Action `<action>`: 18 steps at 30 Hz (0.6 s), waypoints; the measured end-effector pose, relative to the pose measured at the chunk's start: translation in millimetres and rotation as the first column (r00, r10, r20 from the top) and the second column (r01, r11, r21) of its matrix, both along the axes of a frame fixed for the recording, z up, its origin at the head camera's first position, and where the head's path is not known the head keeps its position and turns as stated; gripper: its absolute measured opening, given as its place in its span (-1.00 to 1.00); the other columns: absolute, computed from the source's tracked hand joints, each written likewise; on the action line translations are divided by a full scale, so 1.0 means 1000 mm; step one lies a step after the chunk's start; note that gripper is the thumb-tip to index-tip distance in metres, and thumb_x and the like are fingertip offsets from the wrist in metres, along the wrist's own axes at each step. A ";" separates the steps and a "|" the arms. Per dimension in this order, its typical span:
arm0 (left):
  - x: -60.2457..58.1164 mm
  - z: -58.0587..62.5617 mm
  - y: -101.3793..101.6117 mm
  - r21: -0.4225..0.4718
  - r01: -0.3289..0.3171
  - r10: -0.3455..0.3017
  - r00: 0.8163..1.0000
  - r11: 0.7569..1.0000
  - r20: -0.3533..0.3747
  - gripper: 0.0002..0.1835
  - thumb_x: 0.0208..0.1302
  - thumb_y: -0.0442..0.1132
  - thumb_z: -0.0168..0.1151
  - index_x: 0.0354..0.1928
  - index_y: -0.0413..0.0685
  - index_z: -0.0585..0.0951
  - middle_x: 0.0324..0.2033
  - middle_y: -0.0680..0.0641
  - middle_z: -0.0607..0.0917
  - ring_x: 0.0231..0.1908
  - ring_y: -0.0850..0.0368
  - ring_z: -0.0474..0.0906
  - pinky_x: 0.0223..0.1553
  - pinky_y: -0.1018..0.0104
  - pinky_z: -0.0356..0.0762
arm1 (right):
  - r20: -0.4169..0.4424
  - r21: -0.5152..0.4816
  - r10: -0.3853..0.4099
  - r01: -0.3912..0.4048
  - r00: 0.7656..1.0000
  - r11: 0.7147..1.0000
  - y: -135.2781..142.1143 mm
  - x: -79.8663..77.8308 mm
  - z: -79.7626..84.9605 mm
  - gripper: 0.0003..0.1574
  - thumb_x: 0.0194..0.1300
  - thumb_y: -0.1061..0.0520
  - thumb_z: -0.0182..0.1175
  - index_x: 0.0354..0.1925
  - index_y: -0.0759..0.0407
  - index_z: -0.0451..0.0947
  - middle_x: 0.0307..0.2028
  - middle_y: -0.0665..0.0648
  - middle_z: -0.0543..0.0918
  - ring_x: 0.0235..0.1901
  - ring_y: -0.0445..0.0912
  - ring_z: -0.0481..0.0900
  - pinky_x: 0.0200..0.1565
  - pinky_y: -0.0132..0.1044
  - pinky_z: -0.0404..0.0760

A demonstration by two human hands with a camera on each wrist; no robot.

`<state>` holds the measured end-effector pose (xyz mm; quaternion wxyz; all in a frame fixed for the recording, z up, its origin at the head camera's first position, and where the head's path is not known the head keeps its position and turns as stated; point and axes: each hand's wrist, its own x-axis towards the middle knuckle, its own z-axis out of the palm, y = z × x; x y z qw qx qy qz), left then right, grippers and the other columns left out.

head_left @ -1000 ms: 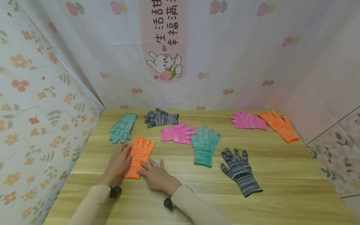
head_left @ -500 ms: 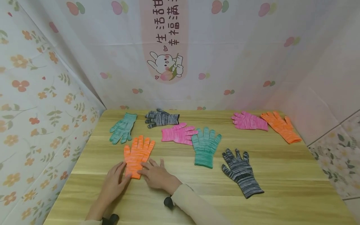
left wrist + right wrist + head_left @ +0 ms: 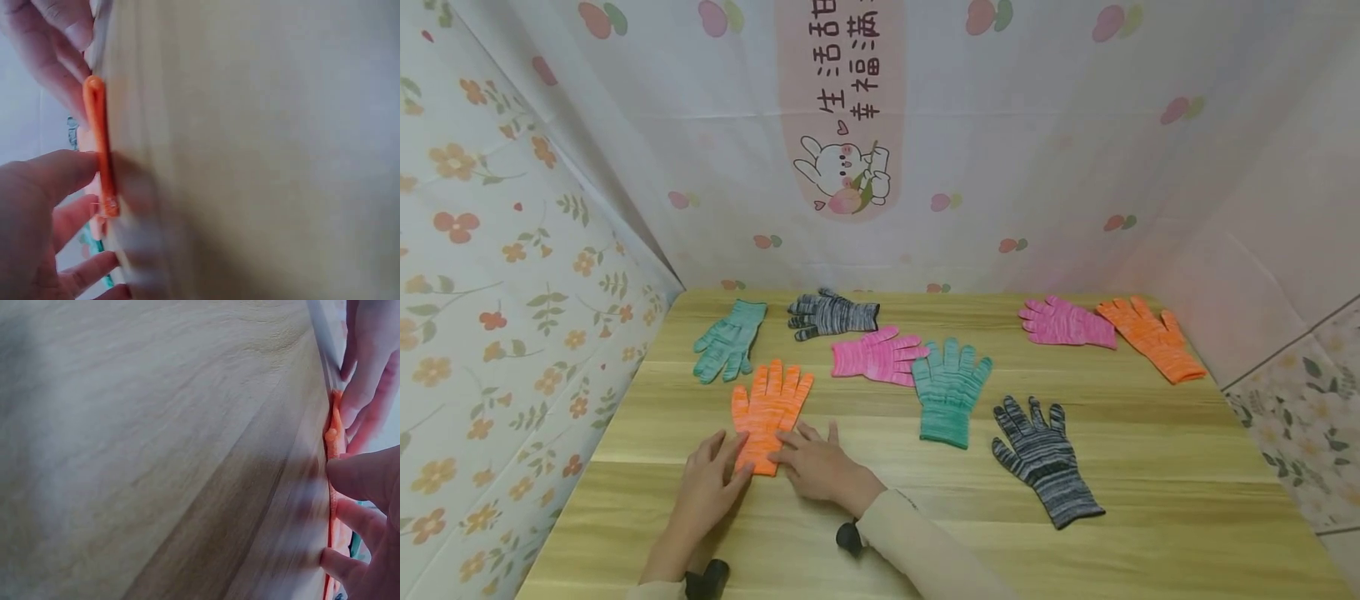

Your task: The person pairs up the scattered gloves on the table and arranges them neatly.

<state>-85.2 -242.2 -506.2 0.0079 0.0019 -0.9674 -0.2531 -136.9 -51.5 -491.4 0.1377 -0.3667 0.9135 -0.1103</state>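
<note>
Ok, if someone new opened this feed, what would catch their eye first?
Probably the bright orange glove on the left side of the table, with the left hand touching one edge and the right hand the other. Next, the second orange glove near the far right corner, beside a pink glove. Behind the table, the rabbit on the cloth stands out too.

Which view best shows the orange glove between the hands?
The head view: it looks down on the orange glove, flat on the table, with nearly its whole shape in sight. Both wrist views catch it mostly edge-on, as a thin orange strip along the table.
</note>
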 end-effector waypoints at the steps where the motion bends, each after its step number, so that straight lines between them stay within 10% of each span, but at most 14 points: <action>1: -0.001 0.001 0.000 -0.007 -0.002 0.002 1.000 1.000 0.012 -0.45 0.27 -0.08 0.16 0.27 -0.12 0.39 0.22 -0.48 0.24 0.16 -0.50 0.18 0.04 -0.39 0.24 | -0.005 0.002 0.000 0.000 1.000 1.000 0.000 0.000 0.000 -0.55 0.43 -0.02 -0.10 0.23 -0.35 0.37 0.37 -0.16 0.21 0.40 -0.03 0.08 0.25 0.32 0.08; 18: -0.009 0.016 0.003 -0.063 0.000 0.010 0.988 0.998 0.153 -0.40 0.29 -0.11 0.12 0.32 -0.17 0.30 0.18 -0.48 0.24 0.05 -0.43 0.24 -0.03 -0.27 0.34 | -0.038 0.027 0.012 -0.011 0.999 1.000 0.004 0.002 0.002 -0.48 0.40 -0.03 -0.05 0.31 -0.27 0.28 0.42 -0.08 0.11 0.40 -0.07 0.08 0.28 0.26 0.09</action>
